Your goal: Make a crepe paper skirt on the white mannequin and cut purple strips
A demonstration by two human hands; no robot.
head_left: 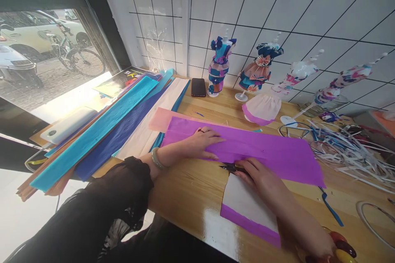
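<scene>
A long purple crepe-like sheet [284, 152] lies across the table, with a fold or layered edge along its near side. My left hand [202, 143] rests on it palm down, fingers stretched out. At the sheet's near edge my right hand [251, 171] is closed around a pair of small dark scissors [227, 167], whose blades point left; the handles are mostly hidden. Under my right wrist lies a white piece with a purple border [237, 197], partly covered by my forearm. A peach sheet [160, 120] shows from beneath the purple one on the left.
Coloured strips, including a turquoise one [101, 127] and a white one [154, 111], lie stacked on the left. Several dressed mini mannequins [219, 68] stand against the tiled wall, near a phone [198, 87]. Tangled thin strips [354, 156] cover the right side, near a blue ribbon [331, 207].
</scene>
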